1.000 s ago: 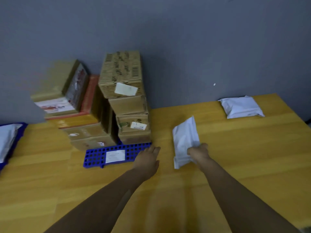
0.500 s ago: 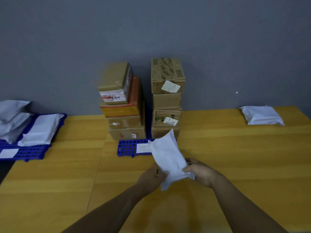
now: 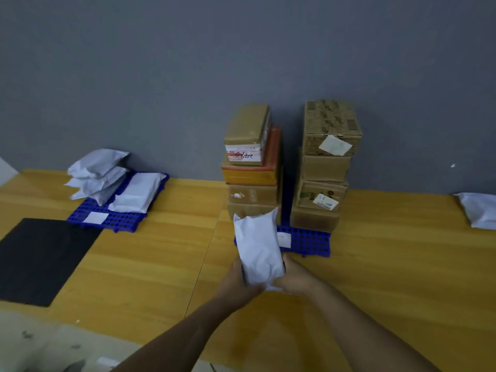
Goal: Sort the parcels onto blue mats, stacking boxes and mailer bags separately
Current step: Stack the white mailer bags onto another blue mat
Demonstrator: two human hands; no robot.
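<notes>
Now the left hand (image 3: pixel 236 283) and right hand (image 3: pixel 295 277) both curl their fingers round the lower end of the white mailer bag (image 3: pixel 257 248), upright just before the box mat (image 3: pixel 308 241). I would carry it left and lay it flat on the far mat (image 3: pixel 118 221), beside the slumping bag pile (image 3: pixel 99 175).

— What lies under it all, in front of you?
— You are looking at a yellow-orange wooden tabletop (image 3: pixel 375 277), its grain running side to side. A thin dark seam (image 3: pixel 203 256) crosses it from near to far, left of centre.
— And on your left?
— A flat black sheet (image 3: pixel 40 259) lies on the wood, its near corner close to the front edge. Past that edge you see pale, speckled floor (image 3: pixel 40 342).
— Behind?
— A plain grey-blue wall (image 3: pixel 188 76), with a small white fleck (image 3: pixel 453 165) at your right.
</notes>
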